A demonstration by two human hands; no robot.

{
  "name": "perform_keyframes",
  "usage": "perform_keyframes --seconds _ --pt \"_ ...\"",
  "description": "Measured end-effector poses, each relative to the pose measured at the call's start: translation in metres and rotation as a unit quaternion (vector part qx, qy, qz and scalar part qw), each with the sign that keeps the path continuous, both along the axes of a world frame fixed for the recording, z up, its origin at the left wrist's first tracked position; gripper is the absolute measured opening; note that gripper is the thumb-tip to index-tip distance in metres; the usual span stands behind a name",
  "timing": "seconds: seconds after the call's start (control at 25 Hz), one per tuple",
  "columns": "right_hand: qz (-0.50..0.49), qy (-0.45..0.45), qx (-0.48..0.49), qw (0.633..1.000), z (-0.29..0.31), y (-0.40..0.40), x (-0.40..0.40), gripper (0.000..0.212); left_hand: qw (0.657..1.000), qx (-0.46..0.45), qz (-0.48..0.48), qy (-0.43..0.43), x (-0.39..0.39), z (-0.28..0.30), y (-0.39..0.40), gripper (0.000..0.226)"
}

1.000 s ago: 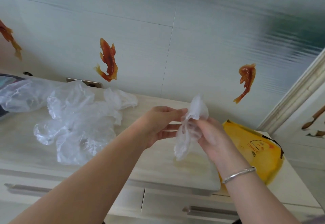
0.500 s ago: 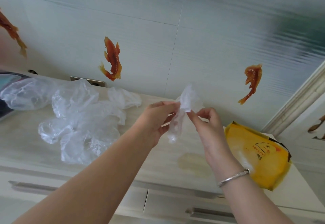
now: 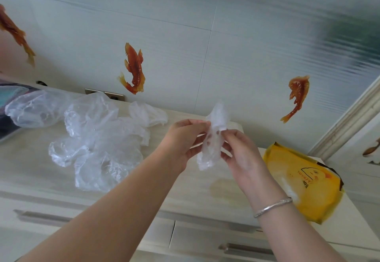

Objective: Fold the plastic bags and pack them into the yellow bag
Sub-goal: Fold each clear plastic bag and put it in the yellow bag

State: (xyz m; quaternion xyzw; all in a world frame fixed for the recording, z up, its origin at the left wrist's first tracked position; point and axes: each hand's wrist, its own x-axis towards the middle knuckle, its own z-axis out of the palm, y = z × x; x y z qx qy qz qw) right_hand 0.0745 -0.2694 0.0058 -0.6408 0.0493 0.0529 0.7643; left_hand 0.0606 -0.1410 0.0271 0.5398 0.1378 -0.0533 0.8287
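1. We pinch one plastic bag (image 3: 212, 138) between left hand (image 3: 183, 140) and right hand (image 3: 240, 155), held above the bench (image 3: 185, 187) to fold it.
2. The yellow bag (image 3: 304, 181) waits right; loose bags (image 3: 96, 138) left.

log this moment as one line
left hand: pinches clear crumpled plastic bag | right hand: pinches same bag | flat yellow bag: on counter | stage: folding

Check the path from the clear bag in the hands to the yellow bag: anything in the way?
Nothing visible does. The clear bag is held above the countertop, pinched by the left hand and right hand. The yellow bag lies flat on the right with bare countertop between. The loose plastic bags lie on the left, off that path.
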Motion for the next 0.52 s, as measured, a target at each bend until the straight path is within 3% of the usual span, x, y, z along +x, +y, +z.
perform_keyframes --seconds 0.2,0.4,0.52 --pt "-0.069 0.017 0.127 0.989 0.001 -0.017 0.01 0.008 0.994 -0.017 0.103 0.029 0.01 -0.003 0.014 0.008" --pt "-0.054 0.022 0.168 0.984 -0.002 -0.019 0.014 0.038 0.994 0.016 0.109 0.008 0.009 -0.004 0.01 0.008" --pt "0.018 0.051 0.191 0.98 0.0 -0.023 0.016 0.063 0.992 0.052 0.118 -0.016 0.01 -0.003 0.013 0.007"
